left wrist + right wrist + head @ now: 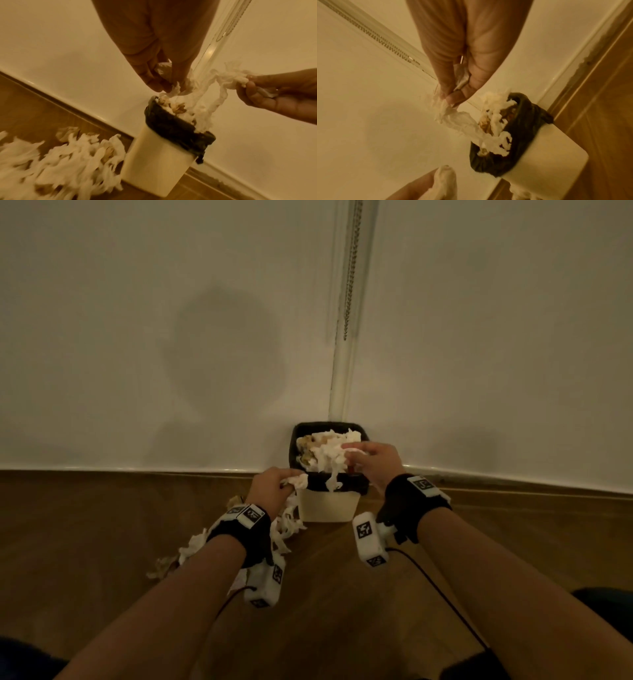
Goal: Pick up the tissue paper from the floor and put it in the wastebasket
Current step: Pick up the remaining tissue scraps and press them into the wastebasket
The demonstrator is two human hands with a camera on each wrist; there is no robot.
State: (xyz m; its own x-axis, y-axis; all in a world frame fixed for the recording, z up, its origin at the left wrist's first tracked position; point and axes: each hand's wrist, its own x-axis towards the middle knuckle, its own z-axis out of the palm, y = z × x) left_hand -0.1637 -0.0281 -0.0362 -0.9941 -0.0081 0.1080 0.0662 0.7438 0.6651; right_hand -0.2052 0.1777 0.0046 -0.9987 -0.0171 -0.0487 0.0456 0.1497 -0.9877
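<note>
Both hands are pinching one long tissue strand: left hand at the bin's nine o'clock, right hand above it. Featherlight, limp, tearable (likely); bunching it beats tugging. More is lying on the floor at nine o'clock.

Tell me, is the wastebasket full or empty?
Full. Tissue is heaped above the rim of the wastebasket, and one strip hangs over its black liner.

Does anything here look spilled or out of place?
Yes. The wastebasket is heaped above its rim, with one tissue strip hanging over its front edge. More tissue paper lies scattered on the floor on its left.
</note>
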